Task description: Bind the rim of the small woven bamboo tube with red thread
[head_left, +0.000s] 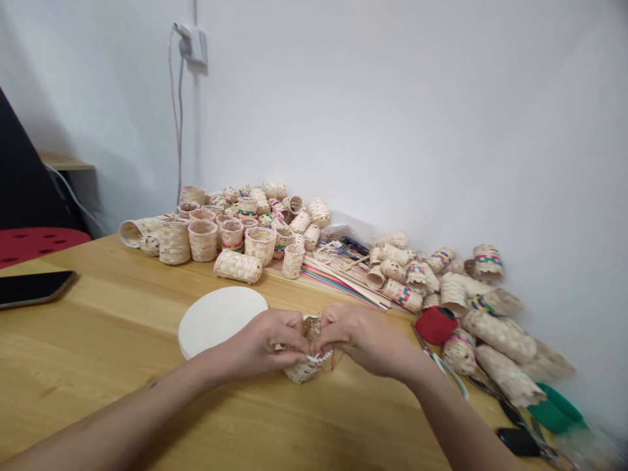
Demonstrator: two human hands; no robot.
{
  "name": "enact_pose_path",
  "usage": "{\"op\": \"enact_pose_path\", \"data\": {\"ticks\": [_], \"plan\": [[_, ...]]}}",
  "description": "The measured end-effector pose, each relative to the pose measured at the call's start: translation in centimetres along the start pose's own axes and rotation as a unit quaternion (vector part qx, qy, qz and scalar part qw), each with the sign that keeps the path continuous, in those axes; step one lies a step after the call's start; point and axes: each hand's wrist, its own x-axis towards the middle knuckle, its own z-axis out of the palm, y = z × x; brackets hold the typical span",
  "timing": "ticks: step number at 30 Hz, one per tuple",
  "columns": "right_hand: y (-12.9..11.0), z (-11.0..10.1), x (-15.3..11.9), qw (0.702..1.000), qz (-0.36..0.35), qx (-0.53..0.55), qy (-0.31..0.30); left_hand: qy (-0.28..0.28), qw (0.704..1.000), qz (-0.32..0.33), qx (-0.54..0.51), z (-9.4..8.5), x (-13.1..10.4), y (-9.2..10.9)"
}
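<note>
A small woven basket (303, 373) of pale strips is tilted between my hands over the table, its open mouth facing up. My left hand (279, 337) pinches the left side of its rim with fingers closed. At the right side of the rim my right hand (350, 333) is closed too, fingertips pressed at the edge. A thin red-orange thread (334, 361) hangs by the right fingers. Part of the rim is hidden by the fingers. Behind my left hand lies a white round disc (220, 317).
Many finished woven baskets (203, 239) stand at the back left, and more woven pieces (407, 275) are heaped along the wall at right. Coloured flat strips (338, 281) lie between. A red spool (436, 325), scissors (429, 350), green roll (557, 407) and phone (34, 288) rest on the table.
</note>
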Motion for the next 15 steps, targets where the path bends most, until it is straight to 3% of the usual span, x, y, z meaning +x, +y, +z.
{"op": "enact_pose_path", "data": {"ticks": [8, 15], "plan": [[0.48, -0.03, 1.06, 0.998, -0.042, -0.006, -0.042, 0.008, 1.000, -0.002, -0.017, 0.22, 0.00, -0.39], [0.58, -0.40, 1.20, 0.999, 0.000, 0.018, -0.030, 0.025, 0.998, -0.031, -0.044, -0.10, 0.14, -0.61]]}}
